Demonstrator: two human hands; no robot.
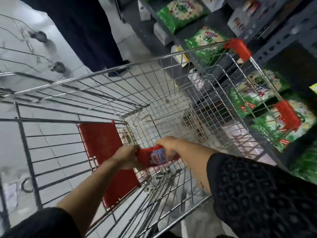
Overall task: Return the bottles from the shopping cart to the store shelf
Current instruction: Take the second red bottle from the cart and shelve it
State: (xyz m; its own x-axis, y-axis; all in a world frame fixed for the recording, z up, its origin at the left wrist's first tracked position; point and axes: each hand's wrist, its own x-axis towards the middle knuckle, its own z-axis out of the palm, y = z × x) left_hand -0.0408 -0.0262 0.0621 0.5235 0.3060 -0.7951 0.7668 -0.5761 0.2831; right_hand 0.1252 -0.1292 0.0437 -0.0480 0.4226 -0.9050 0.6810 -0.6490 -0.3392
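Note:
A red bottle (157,157) with a pale label lies across the inside of the wire shopping cart (109,73), low in the basket near its close end. My left hand (126,156) grips its left end and my right hand (169,143) grips its upper right side. Both forearms reach down into the cart. The rest of the basket floor shows only wire mesh. The grey store shelf (274,42) stands right beside the cart on the right.
Green and white bags (181,12) and white boxes fill the shelf levels. The cart's red child-seat flap (106,152) lies left of my hands. A person in dark clothes (85,31) stands beyond the cart. Another cart's wheels (57,67) show at far left.

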